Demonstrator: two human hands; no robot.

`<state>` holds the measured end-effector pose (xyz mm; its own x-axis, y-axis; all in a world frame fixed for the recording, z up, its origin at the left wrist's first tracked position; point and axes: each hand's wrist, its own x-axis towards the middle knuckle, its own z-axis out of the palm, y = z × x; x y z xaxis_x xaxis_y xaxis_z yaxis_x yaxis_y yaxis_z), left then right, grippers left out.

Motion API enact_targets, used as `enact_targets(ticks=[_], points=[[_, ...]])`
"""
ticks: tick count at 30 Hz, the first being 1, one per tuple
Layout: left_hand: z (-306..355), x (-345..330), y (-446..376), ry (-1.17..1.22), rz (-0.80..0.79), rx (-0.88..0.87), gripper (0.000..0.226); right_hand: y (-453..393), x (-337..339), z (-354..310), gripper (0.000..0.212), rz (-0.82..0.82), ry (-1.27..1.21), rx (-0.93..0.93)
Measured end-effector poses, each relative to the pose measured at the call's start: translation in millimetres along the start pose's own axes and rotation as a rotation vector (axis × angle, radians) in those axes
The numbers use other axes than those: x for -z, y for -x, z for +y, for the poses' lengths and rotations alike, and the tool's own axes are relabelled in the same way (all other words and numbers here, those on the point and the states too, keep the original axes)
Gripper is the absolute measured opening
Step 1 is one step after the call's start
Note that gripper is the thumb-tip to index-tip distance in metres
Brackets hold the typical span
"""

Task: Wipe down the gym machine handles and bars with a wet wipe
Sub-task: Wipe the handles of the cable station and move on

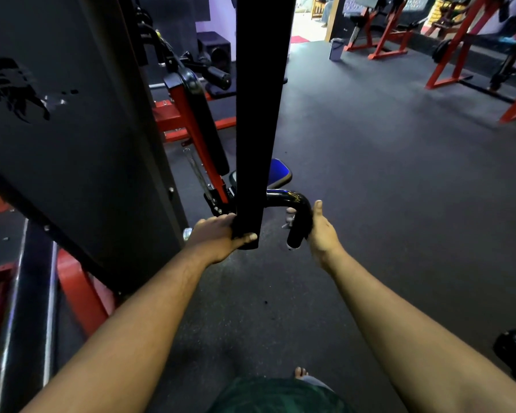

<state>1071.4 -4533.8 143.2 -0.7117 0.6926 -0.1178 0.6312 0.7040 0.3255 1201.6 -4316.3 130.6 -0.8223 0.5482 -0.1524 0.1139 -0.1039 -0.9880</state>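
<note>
While the left hand (221, 234) gripped the lower end of the black upright bar (261, 114) at frame centre, the right hand (319, 231) curled round the curved black handle (298, 216) just beside it. No wipe was visible, so progress could not be judged. A black emblem (12, 87), upper left, was unreadable.

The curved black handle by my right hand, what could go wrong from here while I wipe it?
1. The right hand wraps the curved black handle with little wipe showing, so parts may get missed.
2. The left hand grips the black upright bar; if that shifts, balance may go.
3. A bare foot shows on the floor near the machine base, so a stubbed toe seems possible.
</note>
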Motion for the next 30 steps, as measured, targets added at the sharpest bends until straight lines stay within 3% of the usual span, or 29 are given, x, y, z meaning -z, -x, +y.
enact_targets(ticks=[5,10,15,16,19,24,27,30], points=[[0.9,1.3,0.0,0.007,0.019,-0.011,0.069,-6.1,1.5,-34.2,0.063,-0.015,0.045,0.222],[4.2,3.1,3.8,0.033,0.063,-0.003,0.065,6.6,-0.9,-0.7,0.034,0.047,0.151,0.385],[9.9,4.1,9.2,0.035,0.097,0.02,0.062,-3.6,5.6,22.8,0.027,0.104,-0.062,0.221],[11.2,3.7,9.0,0.026,0.116,0.03,0.06,-9.0,9.2,28.8,0.034,0.073,-0.085,0.153],[17.5,4.2,10.8,-0.002,0.14,0.055,0.058,-24.9,20.9,26.4,0.087,-0.03,-0.08,-0.086],[13.9,-2.4,7.8,-0.002,0.12,0.104,0.07,-55.9,17.1,-45.8,0.133,-0.425,0.174,-0.119],[11.7,-6.0,5.0,-0.013,0.114,0.119,0.077,-64.2,13.6,-72.6,0.134,-0.736,0.175,-0.048],[12.5,-7.7,3.8,-0.019,0.119,0.147,0.069,-65.6,13.7,-63.6,0.124,-0.795,0.14,-0.042]])
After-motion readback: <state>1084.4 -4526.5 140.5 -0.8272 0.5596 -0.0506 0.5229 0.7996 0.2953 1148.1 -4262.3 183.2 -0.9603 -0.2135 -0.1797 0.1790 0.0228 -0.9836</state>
